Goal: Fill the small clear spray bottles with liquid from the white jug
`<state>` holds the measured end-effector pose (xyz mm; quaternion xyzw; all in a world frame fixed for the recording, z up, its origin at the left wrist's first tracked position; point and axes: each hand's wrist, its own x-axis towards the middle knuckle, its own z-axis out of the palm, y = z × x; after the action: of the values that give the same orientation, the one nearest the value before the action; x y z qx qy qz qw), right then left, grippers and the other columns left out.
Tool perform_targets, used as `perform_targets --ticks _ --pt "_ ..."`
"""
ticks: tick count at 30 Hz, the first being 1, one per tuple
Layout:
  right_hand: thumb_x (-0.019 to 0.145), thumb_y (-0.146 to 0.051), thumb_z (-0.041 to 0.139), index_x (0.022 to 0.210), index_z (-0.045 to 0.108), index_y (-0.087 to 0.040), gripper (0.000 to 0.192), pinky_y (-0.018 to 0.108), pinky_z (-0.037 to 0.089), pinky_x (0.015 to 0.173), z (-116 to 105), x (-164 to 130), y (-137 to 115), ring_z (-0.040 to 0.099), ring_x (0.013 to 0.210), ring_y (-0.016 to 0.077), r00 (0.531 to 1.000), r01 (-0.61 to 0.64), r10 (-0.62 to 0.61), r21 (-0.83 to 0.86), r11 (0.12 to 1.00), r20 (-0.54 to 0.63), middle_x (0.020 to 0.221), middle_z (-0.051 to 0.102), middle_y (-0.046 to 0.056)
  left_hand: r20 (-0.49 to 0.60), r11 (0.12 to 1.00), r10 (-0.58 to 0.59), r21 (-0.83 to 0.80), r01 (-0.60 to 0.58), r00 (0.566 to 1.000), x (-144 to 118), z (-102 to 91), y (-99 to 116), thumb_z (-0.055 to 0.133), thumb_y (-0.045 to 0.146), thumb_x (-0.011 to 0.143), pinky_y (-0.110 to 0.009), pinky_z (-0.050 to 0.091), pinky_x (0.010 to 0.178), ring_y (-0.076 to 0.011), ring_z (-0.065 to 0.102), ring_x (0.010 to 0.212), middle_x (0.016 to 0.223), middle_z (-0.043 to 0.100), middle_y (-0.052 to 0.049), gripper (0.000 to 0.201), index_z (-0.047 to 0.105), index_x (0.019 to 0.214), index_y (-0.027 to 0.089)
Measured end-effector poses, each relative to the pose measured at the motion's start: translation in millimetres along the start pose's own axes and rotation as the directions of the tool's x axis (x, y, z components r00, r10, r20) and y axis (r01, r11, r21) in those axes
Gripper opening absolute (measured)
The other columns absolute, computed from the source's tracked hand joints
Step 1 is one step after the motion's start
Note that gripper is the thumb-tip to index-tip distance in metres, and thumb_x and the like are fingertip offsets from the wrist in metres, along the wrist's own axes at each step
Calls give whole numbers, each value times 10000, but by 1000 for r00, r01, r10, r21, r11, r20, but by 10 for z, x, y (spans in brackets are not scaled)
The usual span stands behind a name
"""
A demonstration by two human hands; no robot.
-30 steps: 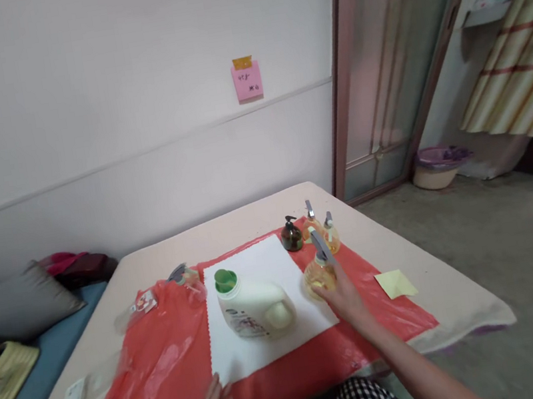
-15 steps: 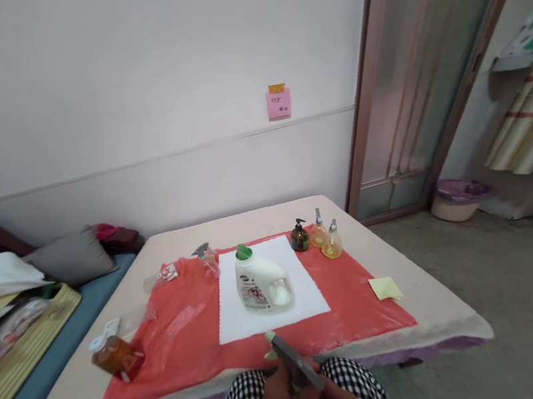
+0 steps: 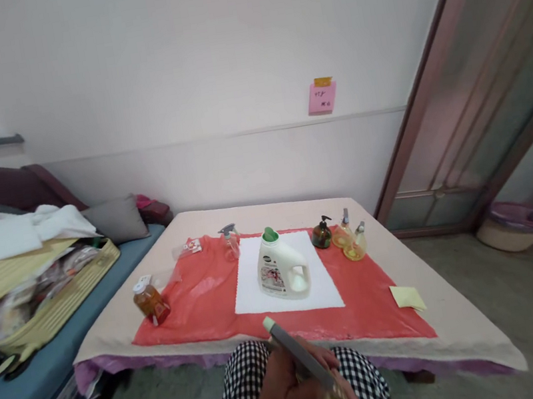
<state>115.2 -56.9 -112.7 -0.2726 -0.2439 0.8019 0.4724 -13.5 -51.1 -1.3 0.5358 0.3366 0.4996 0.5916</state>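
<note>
Low over my checkered lap, a spray bottle (image 3: 298, 355) with a grey trigger head, a pale nozzle tip and a clear body with yellowish contents tilts away from me. My left hand (image 3: 282, 396) wraps around its neck from the left. On the right side my right hand (image 3: 349, 397) closes around the body, its fingers partly hidden behind the grey head. Beyond them, a white detergent jug (image 3: 272, 271) with a green cap stands upright on a white cloth (image 3: 325, 295), which lies on a red sheet (image 3: 366, 318).
Right of the jug stand a dark pump bottle (image 3: 321, 235) and two yellow bottles (image 3: 355, 247). A clear spray bottle (image 3: 230, 246) is behind left, and a jar of amber contents (image 3: 150, 302) sits at the left. Yellow paper (image 3: 407, 297) lies near the table's right edge.
The view has swung left, so the table items appear farther right. Both hands still hold the spray bottle, whose body now shows more between them.
</note>
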Motion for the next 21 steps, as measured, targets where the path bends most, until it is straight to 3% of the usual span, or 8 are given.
perform_targets --ticks 4,7,10,12,14,16,18,21 --pt "767 -753 668 1214 705 -303 636 483 467 1099 181 -157 -81 559 1343 316 997 72 -72 90 993 -11 1385 664 72 -270 1000 -5 22 12 963 89 37 13 708 492 830 -392 523 881 -237 664 837 892 746 -82 310 745 842 184" --pt "733 -710 742 1304 651 -350 682 476 493 1036 239 -210 -187 557 1335 313 989 146 -145 65 987 -15 1452 618 61 -373 996 0 79 31 928 161 1 62 651 530 877 -380 511 903 -253 671 907 944 755 -95 379 774 877 172" --pt "736 -881 582 1354 618 -337 824 370 564 793 174 -191 -245 683 1122 272 997 -76 76 97 992 6 1360 677 105 -352 995 35 104 2 935 203 -73 103 633 521 908 -362 498 908 -258 672 968 1022 759 -99 381 786 914 172" --pt "766 -908 499 1315 651 -256 865 234 500 587 109 -166 -242 731 822 191 959 -280 276 94 955 57 1185 748 139 -321 994 47 111 -12 946 216 -122 110 637 506 915 -357 497 893 -256 670 970 1034 758 -98 366 788 933 173" --pt "792 -808 614 1268 679 -217 762 162 413 493 76 -154 -230 682 649 115 942 -330 322 96 939 93 1118 768 132 -306 994 51 110 -18 951 225 -161 102 633 499 923 -359 497 892 -260 667 983 1023 758 -100 364 786 934 169" --pt "736 -608 812 1315 653 -267 690 165 474 572 83 -165 -236 706 783 122 976 -211 199 152 966 90 1267 729 104 -314 995 55 96 -25 948 235 -186 89 614 503 935 -363 496 896 -265 668 992 1008 756 -108 381 781 925 160" --pt "660 -486 901 1385 592 -344 801 215 544 720 106 -184 -263 704 1035 178 992 -110 97 200 974 74 1414 654 65 -320 996 57 77 -34 946 248 -194 84 597 511 943 -363 495 889 -265 670 984 1005 755 -115 400 775 919 154" --pt "696 -746 766 1369 610 -296 824 246 562 672 107 -180 -298 732 1001 227 966 -239 212 196 951 147 1333 695 111 -305 995 61 91 -34 950 268 -182 101 615 521 927 -359 492 882 -261 670 967 987 755 -112 397 770 900 156"
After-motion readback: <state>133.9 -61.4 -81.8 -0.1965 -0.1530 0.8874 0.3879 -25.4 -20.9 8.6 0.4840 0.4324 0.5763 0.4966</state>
